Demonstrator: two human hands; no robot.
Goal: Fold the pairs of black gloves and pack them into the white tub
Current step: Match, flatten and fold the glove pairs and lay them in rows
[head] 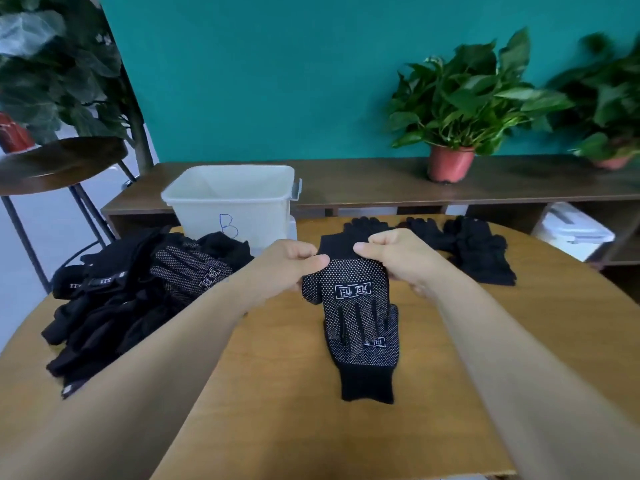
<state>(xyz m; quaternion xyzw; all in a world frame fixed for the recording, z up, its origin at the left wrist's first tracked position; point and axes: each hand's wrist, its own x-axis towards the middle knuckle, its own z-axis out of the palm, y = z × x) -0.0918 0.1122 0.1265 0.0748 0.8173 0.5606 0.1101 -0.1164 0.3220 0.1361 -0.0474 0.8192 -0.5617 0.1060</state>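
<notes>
Though handwritten, clear "B" (228, 226) on tub (266, 216)

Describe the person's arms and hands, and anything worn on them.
The left hand and right hand wear no gloves, and no ring or watch shows. The left forearm and right forearm are uncovered, with no sleeve in view down to the frame edge.

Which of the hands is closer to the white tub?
Left. The left hand is just in front of the white tub, by its right corner; the right hand is farther right, beyond its side. Both grip the dotted glove.
</notes>
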